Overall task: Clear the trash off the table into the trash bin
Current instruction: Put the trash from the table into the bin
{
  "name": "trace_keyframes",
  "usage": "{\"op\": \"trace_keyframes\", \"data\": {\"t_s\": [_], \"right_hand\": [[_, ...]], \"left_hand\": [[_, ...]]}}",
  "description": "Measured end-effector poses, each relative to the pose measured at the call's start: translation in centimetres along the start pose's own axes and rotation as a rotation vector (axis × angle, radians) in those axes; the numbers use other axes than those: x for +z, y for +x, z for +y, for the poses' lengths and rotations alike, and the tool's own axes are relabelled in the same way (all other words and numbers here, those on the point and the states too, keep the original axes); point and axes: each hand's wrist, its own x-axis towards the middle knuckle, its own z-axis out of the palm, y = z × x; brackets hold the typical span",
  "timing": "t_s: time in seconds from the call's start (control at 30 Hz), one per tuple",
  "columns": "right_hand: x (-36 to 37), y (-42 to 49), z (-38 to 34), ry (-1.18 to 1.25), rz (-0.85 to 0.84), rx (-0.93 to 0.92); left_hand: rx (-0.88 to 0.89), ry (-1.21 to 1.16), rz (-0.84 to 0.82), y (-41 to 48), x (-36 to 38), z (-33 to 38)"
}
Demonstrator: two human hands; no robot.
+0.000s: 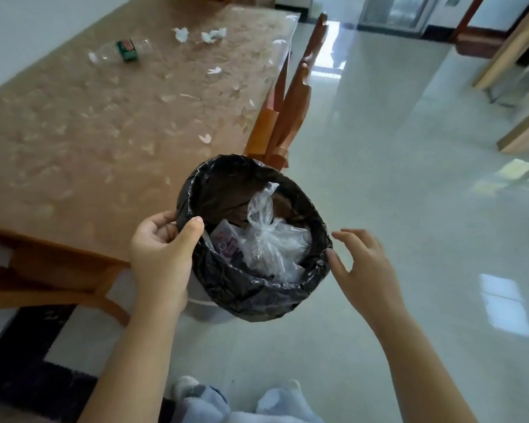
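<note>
Trash bin (254, 300) rim sits pinched in our left hand (161, 257), thumb inside the slippery black liner; our right hand (364, 270) hovers spread just beside it, empty. Far up the table (74, 148) lie a light crushable bottle (119, 50) and soft tissues (196, 35).

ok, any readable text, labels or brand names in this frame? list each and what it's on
None can be read.
Plastic bottle on the table: green and red label, print too blurred.
Purple-and-white wrapper in the trash bin: markings too blurred.
Crumpled tissues: no print visible.
</note>
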Motion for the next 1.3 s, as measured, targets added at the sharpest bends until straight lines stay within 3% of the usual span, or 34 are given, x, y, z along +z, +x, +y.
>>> {"op": "trace_keyframes", "data": {"t_s": [0.27, 0.5, 0.63, 0.93, 1.3], "right_hand": [[-7.1, -0.4, 9.4, -0.012, 0.121, 0.149], [-10.0, 2.8, 16.1, -0.078, 0.193, 0.289], [-11.4, 8.7, 18.9, -0.106, 0.213, 0.297], [-13.6, 26.2, 22.8, -0.143, 0.259, 0.306], [-12.4, 43.0, 30.4, -0.085, 0.207, 0.295]], "left_hand": [[-0.138, 0.055, -0.184, -4.3, 11.7, -1.6], [-0.036, 0.174, -0.373, -4.0, 22.4, -3.1], [0.012, 0.226, -0.419, -1.4, 29.1, -3.7], [-0.062, 0.13, -0.485, 8.9, 44.7, -2.3], [-0.021, 0.125, -0.395, 19.2, 58.9, -3.2]]}}
